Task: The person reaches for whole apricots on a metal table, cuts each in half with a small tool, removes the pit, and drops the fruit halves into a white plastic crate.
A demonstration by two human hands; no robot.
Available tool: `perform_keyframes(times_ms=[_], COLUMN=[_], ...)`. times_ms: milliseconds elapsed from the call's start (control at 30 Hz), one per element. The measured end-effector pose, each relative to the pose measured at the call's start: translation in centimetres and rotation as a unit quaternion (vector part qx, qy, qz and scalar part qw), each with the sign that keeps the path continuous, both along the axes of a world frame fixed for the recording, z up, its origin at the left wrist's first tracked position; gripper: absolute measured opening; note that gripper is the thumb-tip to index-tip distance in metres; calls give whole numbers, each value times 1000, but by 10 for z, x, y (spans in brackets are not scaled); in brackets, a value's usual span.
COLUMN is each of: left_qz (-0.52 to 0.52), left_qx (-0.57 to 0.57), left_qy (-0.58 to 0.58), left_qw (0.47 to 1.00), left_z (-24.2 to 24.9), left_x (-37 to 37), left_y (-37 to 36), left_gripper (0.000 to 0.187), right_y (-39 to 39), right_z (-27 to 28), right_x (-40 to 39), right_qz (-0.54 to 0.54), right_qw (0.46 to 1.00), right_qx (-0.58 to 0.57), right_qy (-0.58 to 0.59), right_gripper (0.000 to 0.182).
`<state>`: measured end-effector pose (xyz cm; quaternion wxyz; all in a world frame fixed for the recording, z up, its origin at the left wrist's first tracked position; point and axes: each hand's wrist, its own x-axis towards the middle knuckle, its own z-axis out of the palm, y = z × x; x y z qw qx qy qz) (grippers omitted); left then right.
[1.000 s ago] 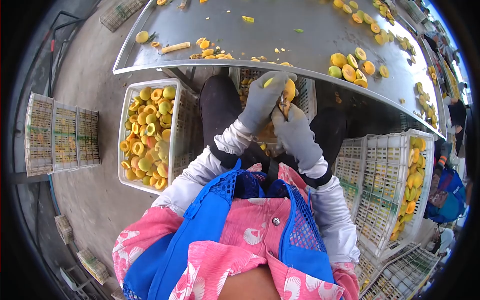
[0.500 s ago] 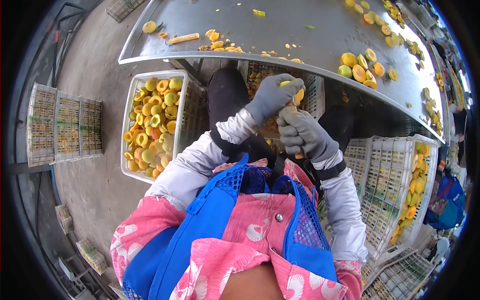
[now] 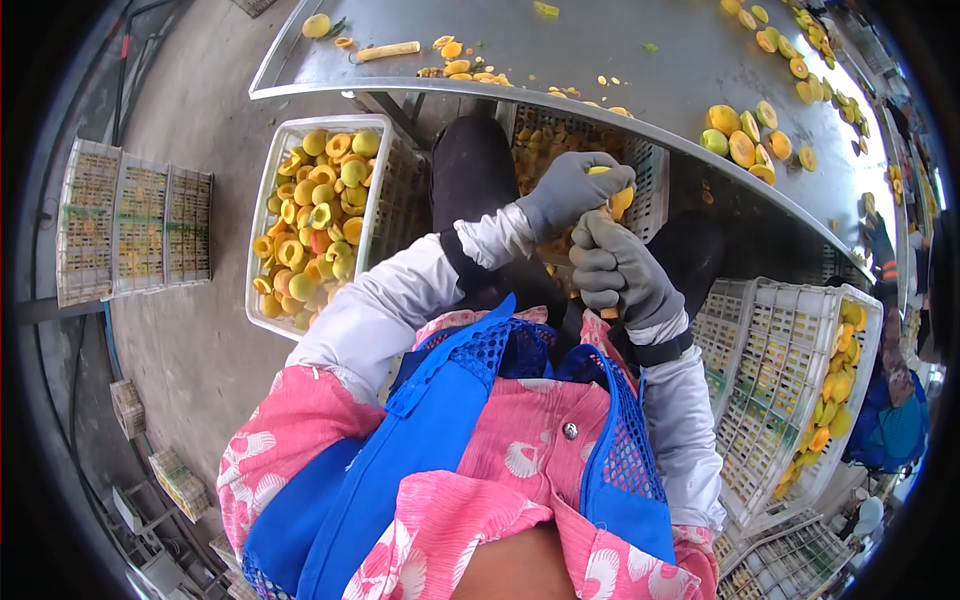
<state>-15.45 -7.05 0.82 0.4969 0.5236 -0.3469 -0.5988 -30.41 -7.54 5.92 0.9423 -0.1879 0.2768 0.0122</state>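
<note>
Holding a yellow fruit [image 3: 622, 203] in a bent-fingered grip, the left hand [image 3: 574, 190], in a grey glove, is in front of the person's body, just short of the table edge and above the gap between the knees. The right hand [image 3: 625, 268], gloved the same way, is just below and to the right, its grip closed around a tool with a wooden handle [image 3: 609, 313]; the handle's end pokes out under the fist, and its upper end meets the underside of the fruit, though the contact is partly hidden by fingers.

Ahead spreads a grey metal table [image 3: 600, 55]. Near its left corner lie a whole fruit [image 3: 316, 25], a wooden-handled tool [image 3: 388, 51] and a scatter of fruit pieces [image 3: 460, 68] along the front edge. To the right sits a cluster of fruit [image 3: 742, 150], some whole and some cut, showing orange flesh.

On the floor at left stands a white crate [image 3: 392, 195] heaped with hollowed halves [image 3: 320, 215] and rounder fruit. A slatted crate [image 3: 760, 345] at right also holds yellow fruit. Another crate [image 3: 652, 185] shows beneath the table.
</note>
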Motion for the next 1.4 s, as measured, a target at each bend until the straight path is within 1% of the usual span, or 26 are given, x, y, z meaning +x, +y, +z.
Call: perform_keyframes(times_ms=[67,133,167,200,233,267,300,400,467,500,567,700,767,800,833,967,1000,1033,1067,1100,1167,1200,1233,1300,1367,1400], left_qz=[-20,-63,-37,-21,-17,-14,-24,-59,-14,-13,122,150,225,347,385,478,564,586,625,585,411,237,264,277,341,319], left_qx=[-98,-182,-60,-54,-63,-164,-89,-48,-97,-99,-83,-97,-60,-70,-53,-113,-131,-114,-87,151,167,203,141,206,124,112], left_qy=[-106,-64,90,81,-11,-78,-56,-92,33,31,195,162,218,195,407,203,226,195,-182,-387,-642,-680,-607,-581,-624,-575], left_qw=[989,979,993,995,998,983,994,993,995,995,970,971,948,915,827,847,783,778,755,697,625,664,736,737,693,745], left_z=[1,-11,4,-7,-5,-25,-12,-3,-3,-7,-16,-10,-23,-81,-17,-51,-92,-88,-126,-89,-153,-238,-252,-177,-145,-112], left_x=[6,11,7,4,3,2,3,15,15,13,7,21,29,35,45,147,194,216,256,267,324,387,396,359,332,305], left_y=[-2,-10,-4,-5,-4,-8,-4,-3,-1,1,5,11,4,-20,11,56,57,74,87,93,113,134,136,125,107,94], left_gripper=[27,28,28,31,31,31,29,28,29,29,28,28,31,38,43,39,35,42,55,69,72,74,69,61,47,40], right_y=[-2,-5,-5,-8,-10,-8,-6,-3,-4,-7,-8,-5,-7,-7,-4,-4,-2,-2,-4,-4,-7,-7,-6,-2,1,1], right_z=[-1,-14,-7,-12,-18,-22,-26,-32,-32,-34,-36,-34,-29,-29,-28,-38,-32,-31,-31,-33,-50,-54,-56,-62,-64,-67], right_x=[2,1,7,8,6,5,2,5,13,17,23,38,53,56,58,50,50,49,49,49,45,42,41,38,32,28], right_qz=[-2,0,-13,-15,-22,-20,-22,-22,-26,-21,-25,-25,4,8,9,-8,-21,-38,-35,-33,-79,-92,-107,-137,-154,-155], right_qw=[1000,998,1000,999,998,998,997,993,991,989,988,992,992,996,999,996,993,992,990,987,985,983,981,979,976,975], right_qx=[-9,24,7,31,54,62,70,99,91,101,110,79,77,39,2,-87,-108,-111,-115,-118,-69,-58,-48,-14,9,18], right_qy=[-8,-58,-22,-27,-28,-24,-16,-61,-96,-102,-109,-93,-102,-79,-52,-5,40,44,76,108,137,147,156,149,153,157], right_gripper=[24,28,29,29,28,29,29,31,32,35,39,35,34,33,32,35,34,34,33,33,31,31,30,29,29,28])
